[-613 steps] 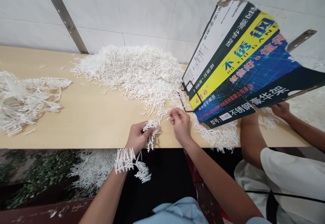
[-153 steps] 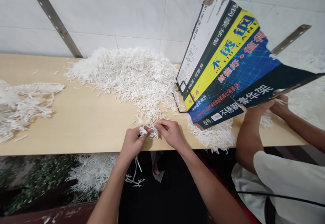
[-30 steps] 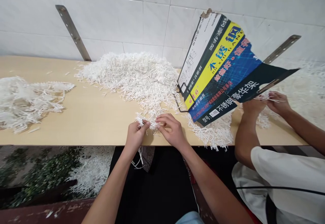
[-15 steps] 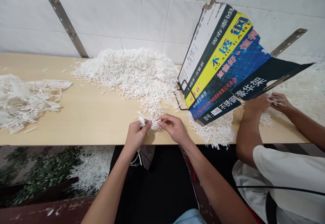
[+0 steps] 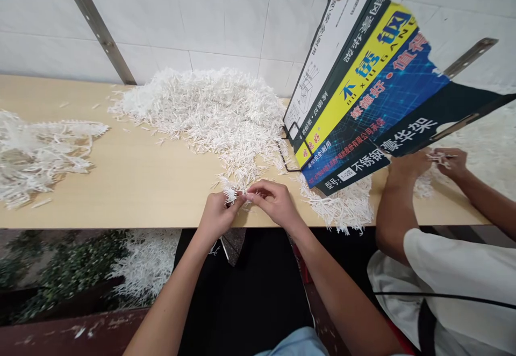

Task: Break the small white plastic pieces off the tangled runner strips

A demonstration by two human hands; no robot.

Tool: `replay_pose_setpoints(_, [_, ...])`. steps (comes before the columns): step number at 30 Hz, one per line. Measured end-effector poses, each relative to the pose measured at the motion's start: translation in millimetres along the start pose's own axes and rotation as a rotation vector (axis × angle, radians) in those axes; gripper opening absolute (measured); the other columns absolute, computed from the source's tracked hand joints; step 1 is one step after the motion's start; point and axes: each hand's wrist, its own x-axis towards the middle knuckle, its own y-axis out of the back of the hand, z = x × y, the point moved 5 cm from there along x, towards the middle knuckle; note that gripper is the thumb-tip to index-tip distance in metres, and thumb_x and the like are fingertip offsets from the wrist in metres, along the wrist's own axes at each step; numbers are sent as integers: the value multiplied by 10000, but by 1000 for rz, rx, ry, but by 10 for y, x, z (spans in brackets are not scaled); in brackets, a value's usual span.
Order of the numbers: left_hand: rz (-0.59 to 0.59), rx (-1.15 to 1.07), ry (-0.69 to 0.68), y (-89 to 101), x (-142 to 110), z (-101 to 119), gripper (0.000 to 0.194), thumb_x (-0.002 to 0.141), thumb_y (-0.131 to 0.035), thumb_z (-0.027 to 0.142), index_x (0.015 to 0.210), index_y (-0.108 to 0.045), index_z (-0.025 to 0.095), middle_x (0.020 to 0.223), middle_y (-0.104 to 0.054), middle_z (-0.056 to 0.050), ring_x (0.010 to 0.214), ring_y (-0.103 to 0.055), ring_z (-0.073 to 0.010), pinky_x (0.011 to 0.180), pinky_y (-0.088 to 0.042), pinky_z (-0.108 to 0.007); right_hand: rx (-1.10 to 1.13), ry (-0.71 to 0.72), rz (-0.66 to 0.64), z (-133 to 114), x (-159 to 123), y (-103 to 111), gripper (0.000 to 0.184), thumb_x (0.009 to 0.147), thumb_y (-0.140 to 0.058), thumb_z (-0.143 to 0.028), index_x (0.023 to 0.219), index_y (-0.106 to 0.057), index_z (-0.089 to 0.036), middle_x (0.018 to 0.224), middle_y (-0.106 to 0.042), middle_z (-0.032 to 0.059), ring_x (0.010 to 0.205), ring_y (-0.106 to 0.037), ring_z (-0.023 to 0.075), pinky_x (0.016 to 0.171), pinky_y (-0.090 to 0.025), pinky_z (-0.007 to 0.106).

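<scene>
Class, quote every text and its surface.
"不锈钢": torn cardboard panel, yellow band
"BU XIU GAN…": there
"…德好": there
"…德好·值得…": blue section
"安全\耐用": there
"型号: 1-2匹": lower dark strip
"不锈钢豪华架": there
Rest: too small/blurred

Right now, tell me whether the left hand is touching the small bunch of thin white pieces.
Touching: the head view shows the white bunch held in the left hand, tips jutting out.
</scene>
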Motion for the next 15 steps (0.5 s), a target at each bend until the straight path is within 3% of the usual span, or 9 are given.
replay_pose_setpoints(8, [120,-32,51,52,-20,-18,356,922,-606,461,795,-725,150,736,-744,-65,762,-683,-242,713,-462,-305,-116,54,-4,7,-36,-14,176,913,-714,-396,937,-756,-227,884,-732,45,753,-642,197,673,-485,301])
replay_pose_setpoints(15, [-78,-30,-35,-41,-26,68,348,946,-623,460,880,-780,157,824,-781,-58,768,-700,-227,709,-459,-279,-127,21,7,35,-32,13,191,963,-598,-332,865,-712,-216,774,-660,17,707,-603,177,651,-453,281])
